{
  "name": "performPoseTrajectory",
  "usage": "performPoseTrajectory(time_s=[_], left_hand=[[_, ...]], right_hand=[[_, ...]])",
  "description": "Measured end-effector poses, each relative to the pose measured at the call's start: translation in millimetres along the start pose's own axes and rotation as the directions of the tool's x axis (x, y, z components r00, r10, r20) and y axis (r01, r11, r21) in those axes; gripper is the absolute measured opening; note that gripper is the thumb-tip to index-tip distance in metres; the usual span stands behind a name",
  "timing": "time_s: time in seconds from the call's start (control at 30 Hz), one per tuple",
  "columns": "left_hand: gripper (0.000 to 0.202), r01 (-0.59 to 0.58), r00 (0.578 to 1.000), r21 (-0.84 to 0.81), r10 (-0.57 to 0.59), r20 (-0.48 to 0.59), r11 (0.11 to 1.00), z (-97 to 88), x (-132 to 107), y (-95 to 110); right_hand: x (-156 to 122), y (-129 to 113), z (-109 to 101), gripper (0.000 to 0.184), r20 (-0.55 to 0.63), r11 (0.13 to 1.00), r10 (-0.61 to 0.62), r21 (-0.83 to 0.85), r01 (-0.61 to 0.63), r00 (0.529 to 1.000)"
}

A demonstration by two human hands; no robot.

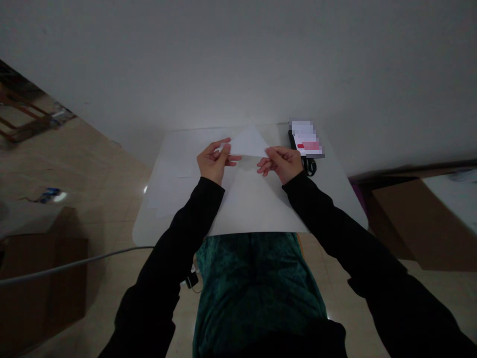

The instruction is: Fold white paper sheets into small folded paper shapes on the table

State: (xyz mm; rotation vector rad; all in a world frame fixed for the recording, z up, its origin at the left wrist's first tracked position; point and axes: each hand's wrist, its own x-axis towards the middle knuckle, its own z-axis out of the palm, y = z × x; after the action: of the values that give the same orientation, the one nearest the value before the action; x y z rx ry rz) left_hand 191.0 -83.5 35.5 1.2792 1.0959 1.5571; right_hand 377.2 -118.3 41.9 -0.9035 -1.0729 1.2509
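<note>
White counter (257,211), wall (238,64) at 12 o'clock. Triangular paper (249,142) is held over the counter's 12 o'clock half: left hand (213,163) pinches its 9 o'clock corner, right hand (286,163) its 3 o'clock corner. Device (306,138): 3 o'clock, beside right hand.

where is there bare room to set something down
Bare table shows at the near middle, between the left sleeve and right sleeve, and between right sleeve, device and right edge. Crowded: far middle, left hand and right hand holding paper; left, apparently pale sheets.
</note>
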Motion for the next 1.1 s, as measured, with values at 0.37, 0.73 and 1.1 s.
performPoseTrajectory(time_s=[0.37, 0.73, 1.1], left_hand=[[0.031, -0.114, 0.990, 0.024, 0.116, -0.077, 0.993, 1.0, 3.0, -3.0], [0.026, -0.107, 0.987, 0.032, 0.110, -0.115, 0.994, -0.3, 2.0, 2.3], [0.036, 0.108, 0.954, 0.109, -0.133, 0.267, 0.988, -11.7, 10.4, -7.0]], right_hand=[[0.5, 1.8, -1.1, 0.036, -0.066, 0.990, 0.116, 0.084, -0.110, 0.991], [-0.9, 6.8, 0.6, 0.038, -0.098, 0.996, 0.075, 0.054, -0.069, 0.992], [2.1, 2.7, -7.3, 0.043, -0.101, 0.985, -0.129, -0.128, 0.116, 0.986]])
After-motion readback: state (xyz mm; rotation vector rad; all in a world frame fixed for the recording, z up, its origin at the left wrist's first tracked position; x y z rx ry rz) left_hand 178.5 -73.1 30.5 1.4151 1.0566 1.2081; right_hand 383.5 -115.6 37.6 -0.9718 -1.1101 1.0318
